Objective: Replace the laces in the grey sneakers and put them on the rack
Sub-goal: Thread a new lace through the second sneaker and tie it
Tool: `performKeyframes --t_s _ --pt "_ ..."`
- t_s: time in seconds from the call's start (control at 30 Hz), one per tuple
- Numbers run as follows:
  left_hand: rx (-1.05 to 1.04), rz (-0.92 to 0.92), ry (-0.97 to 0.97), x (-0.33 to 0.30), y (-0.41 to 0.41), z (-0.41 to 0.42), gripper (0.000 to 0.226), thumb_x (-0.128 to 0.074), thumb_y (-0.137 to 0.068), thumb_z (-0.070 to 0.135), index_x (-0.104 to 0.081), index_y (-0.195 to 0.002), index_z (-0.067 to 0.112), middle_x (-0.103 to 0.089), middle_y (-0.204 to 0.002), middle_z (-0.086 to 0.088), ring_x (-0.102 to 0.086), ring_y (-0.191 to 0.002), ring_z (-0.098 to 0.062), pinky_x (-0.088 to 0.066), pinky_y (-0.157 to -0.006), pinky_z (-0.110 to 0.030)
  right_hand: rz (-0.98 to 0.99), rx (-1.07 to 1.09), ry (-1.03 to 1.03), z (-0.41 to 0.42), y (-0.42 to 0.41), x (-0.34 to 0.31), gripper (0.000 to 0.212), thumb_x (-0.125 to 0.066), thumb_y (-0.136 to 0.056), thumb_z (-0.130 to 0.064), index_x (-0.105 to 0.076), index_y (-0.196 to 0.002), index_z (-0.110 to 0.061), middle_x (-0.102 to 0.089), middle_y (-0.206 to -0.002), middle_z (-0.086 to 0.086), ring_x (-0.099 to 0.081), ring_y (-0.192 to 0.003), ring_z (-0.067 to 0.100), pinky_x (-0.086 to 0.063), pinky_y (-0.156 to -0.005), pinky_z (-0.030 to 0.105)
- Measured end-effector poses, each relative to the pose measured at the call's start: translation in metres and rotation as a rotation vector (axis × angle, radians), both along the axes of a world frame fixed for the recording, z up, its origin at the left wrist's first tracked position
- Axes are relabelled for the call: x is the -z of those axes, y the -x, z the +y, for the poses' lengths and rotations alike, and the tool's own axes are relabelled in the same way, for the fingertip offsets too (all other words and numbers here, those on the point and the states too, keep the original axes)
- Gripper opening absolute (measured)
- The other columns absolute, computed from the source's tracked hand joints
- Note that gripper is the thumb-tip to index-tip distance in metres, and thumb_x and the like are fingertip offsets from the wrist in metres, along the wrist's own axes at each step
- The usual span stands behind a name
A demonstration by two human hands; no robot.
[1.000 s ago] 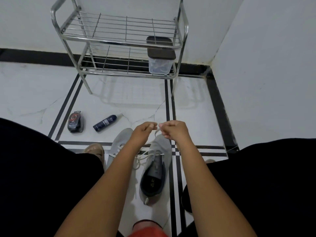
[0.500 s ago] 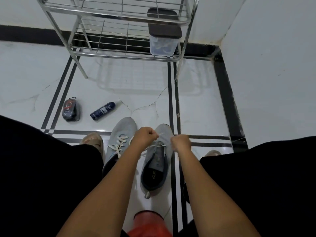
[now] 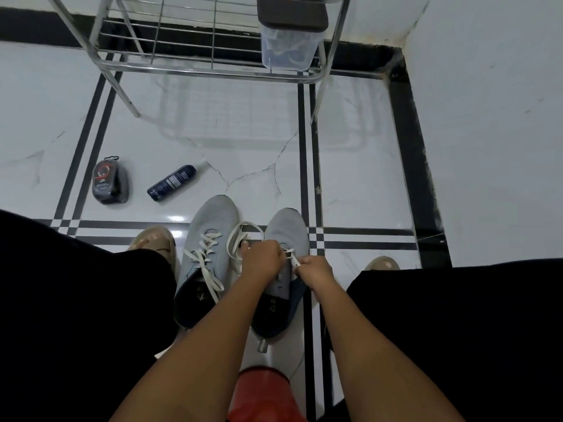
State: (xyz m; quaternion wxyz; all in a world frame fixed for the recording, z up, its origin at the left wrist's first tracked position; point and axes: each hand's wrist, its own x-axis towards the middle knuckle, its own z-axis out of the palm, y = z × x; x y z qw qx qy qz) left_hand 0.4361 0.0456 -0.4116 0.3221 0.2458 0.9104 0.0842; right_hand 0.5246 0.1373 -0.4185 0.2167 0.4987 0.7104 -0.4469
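Between both hands, the lace is pinched taut over the right sneaker: left hand and right hand have dropped onto it, tightening. Racking remains.

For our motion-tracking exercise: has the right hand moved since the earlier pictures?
Yes. The right hand has drawn back toward the person, from beyond the floor's horizontal black stripes to their near side.

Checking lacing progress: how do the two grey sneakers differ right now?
The left sneaker lies untouched, its white lace slack; the right sneaker has both hands on its lace, left hand and right hand. Both are grey, toes toward the rack, on the floor.
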Motion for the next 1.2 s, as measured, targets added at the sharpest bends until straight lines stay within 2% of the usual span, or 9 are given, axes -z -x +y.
performKeyframes --t_s 0.13,0.33,0.6,0.7,0.8,0.9,0.97,1.1,1.2 --pt "-0.012 0.004 -0.007 0.001 0.000 0.000 0.026 -0.048 -0.091 0.028 -0.070 -0.083 0.018 -0.071 -0.090 -0.005 -0.063 -0.096 -0.026 -0.031 -0.108 -0.043 0.013 0.078 0.040 0.001 -0.001 0.005 0.016 -0.062 -0.083 -0.010 -0.072 -0.094 -0.004 -0.060 -0.081 0.005 -0.053 -0.081 0.019 -0.039 -0.067 0.025" --pt "-0.033 0.049 -0.035 0.004 -0.004 -0.002 0.021 -0.051 -0.086 0.027 -0.069 -0.081 0.017 -0.070 -0.086 -0.004 -0.063 -0.090 -0.025 -0.030 -0.108 -0.044 0.059 0.126 0.065 0.001 -0.001 0.009 0.020 -0.064 -0.086 -0.009 -0.074 -0.103 -0.007 -0.071 -0.102 0.011 -0.060 -0.093 0.021 -0.050 -0.083 0.032" --pt "-0.012 0.102 -0.070 0.011 -0.005 -0.003 0.022 -0.051 -0.087 0.026 -0.069 -0.074 0.020 -0.069 -0.077 -0.001 -0.062 -0.083 -0.022 -0.031 -0.106 -0.043 0.060 0.111 0.055 0.001 -0.001 0.011 0.021 -0.063 -0.086 -0.009 -0.072 -0.104 -0.003 -0.070 -0.105 0.014 -0.063 -0.099 0.028 -0.052 -0.089 0.037" --pt "0.060 0.170 -0.085 0.013 -0.007 -0.003 0.022 -0.050 -0.089 0.028 -0.071 -0.084 0.024 -0.068 -0.086 0.001 -0.060 -0.088 -0.020 -0.034 -0.099 -0.039 0.067 0.143 0.088 0.001 0.000 0.010 0.017 -0.064 -0.085 -0.012 -0.072 -0.097 -0.003 -0.070 -0.092 0.013 -0.064 -0.088 0.027 -0.054 -0.078 0.036" --pt "0.117 0.229 -0.094 0.013 -0.010 -0.002 0.022 -0.050 -0.094 0.032 -0.071 -0.098 0.027 -0.063 -0.098 0.000 -0.055 -0.097 -0.021 -0.034 -0.093 -0.035 0.131 0.385 0.224 0.000 0.000 0.008 0.013 -0.062 -0.091 -0.021 -0.066 -0.082 -0.012 -0.056 -0.069 0.004 -0.050 -0.063 0.017 -0.045 -0.064 0.029" --pt "0.108 0.220 -0.099 0.013 -0.012 -0.001 0.022 -0.051 -0.094 0.033 -0.070 -0.104 0.026 -0.060 -0.105 -0.001 -0.052 -0.104 -0.023 -0.036 -0.092 -0.035 0.201 0.481 0.270 0.000 0.000 0.011 0.010 -0.061 -0.093 -0.017 -0.064 -0.084 -0.013 -0.054 -0.065 0.001 -0.045 -0.055 0.012 -0.045 -0.062 0.028" --pt "0.091 0.202 -0.095 0.012 -0.012 -0.002 0.022 -0.052 -0.094 0.034 -0.069 -0.106 0.026 -0.058 -0.109 -0.002 -0.050 -0.107 -0.023 -0.037 -0.092 -0.035 0.236 0.498 0.276 -0.002 0.001 0.012 0.013 -0.061 -0.093 -0.014 -0.062 -0.080 -0.013 -0.054 -0.063 0.000 -0.044 -0.052 0.010 -0.043 -0.054 0.023" --pt "0.007 0.204 -0.130 0.008 -0.016 -0.012 0.030 -0.059 -0.088 0.037 -0.057 -0.113 0.021 -0.052 -0.116 -0.003 -0.048 -0.110 -0.023 -0.038 -0.091 -0.035 0.208 0.549 0.229 -0.003 0.007 0.014 0.008 -0.061 -0.083 -0.012 -0.060 -0.076 -0.015 -0.056 -0.066 0.004 -0.047 -0.055 0.014 -0.040 -0.051 0.026" --pt "-0.102 0.275 -0.101 -0.001 -0.021 -0.020 0.044 -0.066 -0.084 0.044 -0.045 -0.112 0.016 -0.048 -0.118 -0.004 -0.046 -0.110 -0.023 -0.041 -0.087 -0.032 0.197 0.640 0.065 0.001 0.013 0.007 0.013 -0.060 -0.079 -0.019 -0.056 -0.067 -0.017 -0.063 -0.074 0.007 -0.057 -0.067 0.023 -0.049 -0.062 0.034"
